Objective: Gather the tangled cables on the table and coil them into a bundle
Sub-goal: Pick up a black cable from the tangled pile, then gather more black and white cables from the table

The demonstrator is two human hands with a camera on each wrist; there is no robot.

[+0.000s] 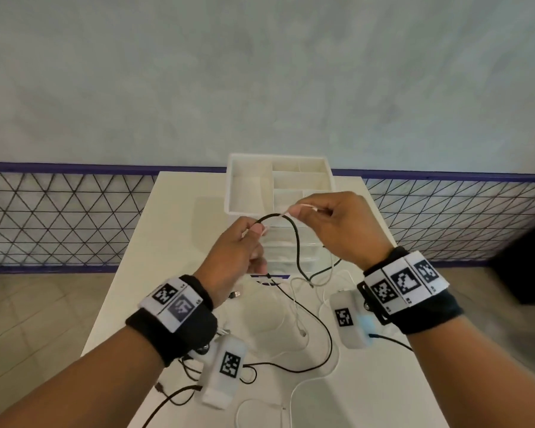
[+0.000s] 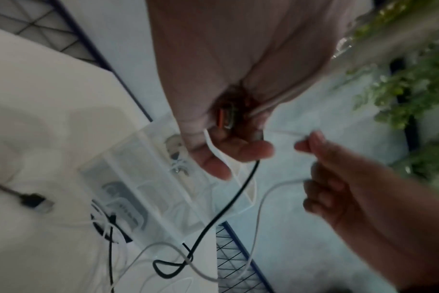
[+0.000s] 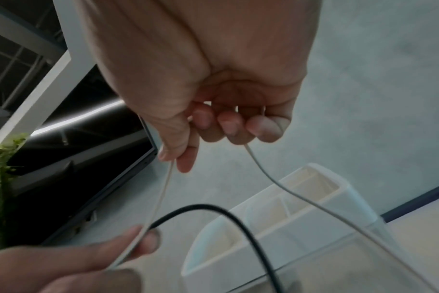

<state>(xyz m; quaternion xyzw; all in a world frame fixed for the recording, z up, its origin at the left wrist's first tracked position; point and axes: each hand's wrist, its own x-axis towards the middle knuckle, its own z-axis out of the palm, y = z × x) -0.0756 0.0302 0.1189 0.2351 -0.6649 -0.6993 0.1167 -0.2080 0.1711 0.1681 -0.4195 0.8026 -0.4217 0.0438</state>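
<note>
Progress: early. Left hand (image 1: 238,245) pinching black cable (image 1: 294,239) and white cable (image 3: 160,196); right hand (image 1: 337,223) pinching white cable, above the surface (image 1: 173,217). No coil yet. Remaining tangle (image 1: 294,307) loose on surface.

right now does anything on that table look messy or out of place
Yes: black cables and white cables lie crossed in loose loops on the table, not coiled. The left hand and right hand hold a white strand and a black one lifted above it. The white organizer sits square.
</note>
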